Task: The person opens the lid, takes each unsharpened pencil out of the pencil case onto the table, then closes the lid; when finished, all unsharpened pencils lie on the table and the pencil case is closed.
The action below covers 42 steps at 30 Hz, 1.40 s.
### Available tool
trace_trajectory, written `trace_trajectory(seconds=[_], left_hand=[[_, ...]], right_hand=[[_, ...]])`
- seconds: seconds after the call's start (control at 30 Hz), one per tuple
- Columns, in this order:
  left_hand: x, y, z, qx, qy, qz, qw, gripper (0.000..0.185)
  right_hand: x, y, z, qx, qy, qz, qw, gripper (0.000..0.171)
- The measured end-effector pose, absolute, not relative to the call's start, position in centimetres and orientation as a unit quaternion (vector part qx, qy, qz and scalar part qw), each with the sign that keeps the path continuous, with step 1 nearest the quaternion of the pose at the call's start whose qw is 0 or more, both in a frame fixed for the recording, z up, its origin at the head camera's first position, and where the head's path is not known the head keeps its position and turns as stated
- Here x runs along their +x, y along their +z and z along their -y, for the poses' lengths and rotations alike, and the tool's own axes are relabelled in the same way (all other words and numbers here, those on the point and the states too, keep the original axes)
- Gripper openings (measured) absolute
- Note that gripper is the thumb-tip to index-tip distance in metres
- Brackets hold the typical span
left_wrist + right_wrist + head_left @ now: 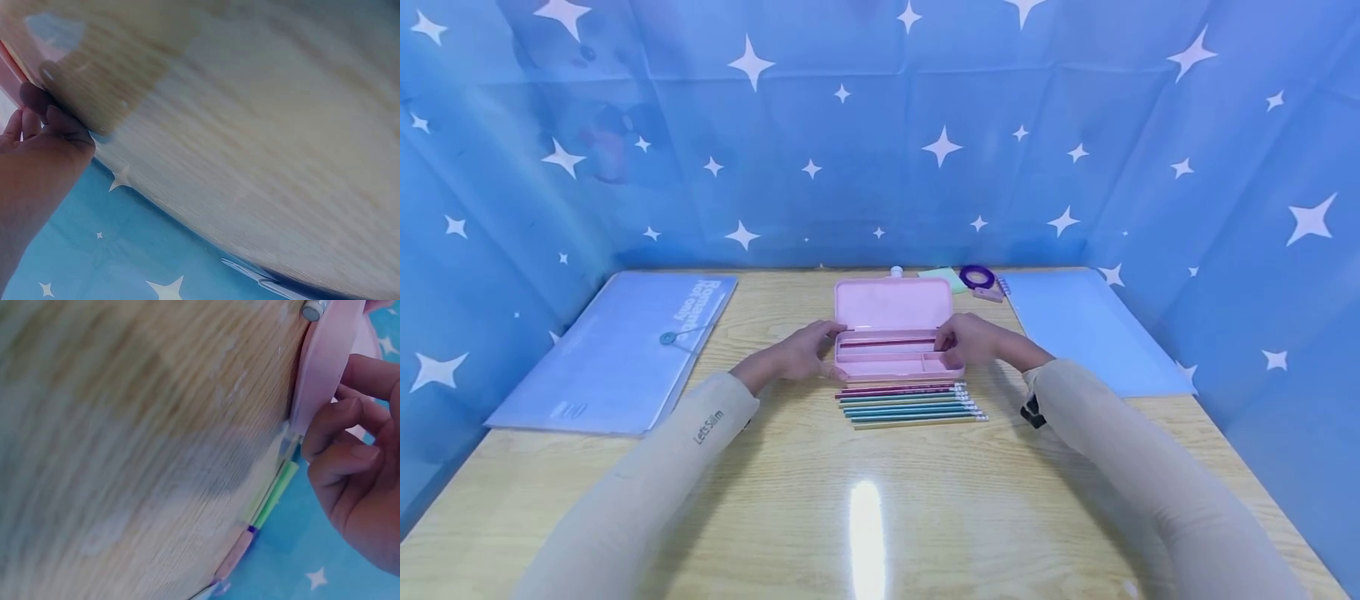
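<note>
A pink pencil case [880,367] stands with its lid raised toward the back. A red pencil [887,342] lies lengthwise in its rear compartment. My left hand [805,350] holds the case's left end, fingers at the back corner and thumb toward the front. Over the right end, my right hand [973,339] reaches in with curled fingers and pinches the red pencil's end, which the fingers hide. The right wrist view shows those bent fingers [337,462] by the case's pink wall [328,369]. Several red, gold and green pencils [910,406] lie in a row in front.
A clear folder [617,350] with a button and string lies at left, a pale blue folder [1090,325] at right. Behind the case are green sticky notes [946,277], a purple ring [977,277] and a small pinkish block [988,294]. A starry blue curtain surrounds the wooden table [790,500].
</note>
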<state>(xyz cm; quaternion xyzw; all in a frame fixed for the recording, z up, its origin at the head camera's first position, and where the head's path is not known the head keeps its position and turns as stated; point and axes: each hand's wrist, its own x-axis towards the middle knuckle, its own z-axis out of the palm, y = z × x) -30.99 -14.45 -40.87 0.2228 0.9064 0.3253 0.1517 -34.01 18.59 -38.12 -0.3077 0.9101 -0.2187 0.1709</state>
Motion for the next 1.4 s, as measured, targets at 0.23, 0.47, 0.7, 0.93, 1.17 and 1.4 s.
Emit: trace_trajectory(seconds=[0.23,0.47,0.7,0.93,1.17,1.4], left_hand=[[-30.9,-40.9,14.4,0.228,0.326,-0.905,0.15,0.099],[-30.9,-40.9,14.5,0.225,0.327,-0.906,0.15,0.099],[-31.0,-40.9,14.6,0.234,0.32,-0.907,0.143,0.097],[-31.0,-40.8,14.5,0.229,0.324,-0.906,0.15,0.099],[-30.9,-40.9,14.6,0.22,0.321,-0.909,0.151,0.099],[-30.9,-40.9,14.5,0.222,0.323,-0.907,0.155,0.099]], right_hand=[[-34.5,-38.2,-19.1,-0.318,-0.236,-0.903,0.168,0.003],[-34.0,-37.4,-19.6,-0.336,-0.247,-0.898,0.142,0.004],[-30.7,-36.3,-21.1,-0.33,-0.289,-0.888,0.135,0.004],[-25.6,-36.1,-21.6,-0.345,-0.31,-0.87,0.166,0.003],[-23.0,-37.0,-21.3,-0.348,-0.31,-0.866,0.179,0.008],[-22.6,-38.0,-21.7,-0.346,-0.276,-0.885,0.146,0.01]])
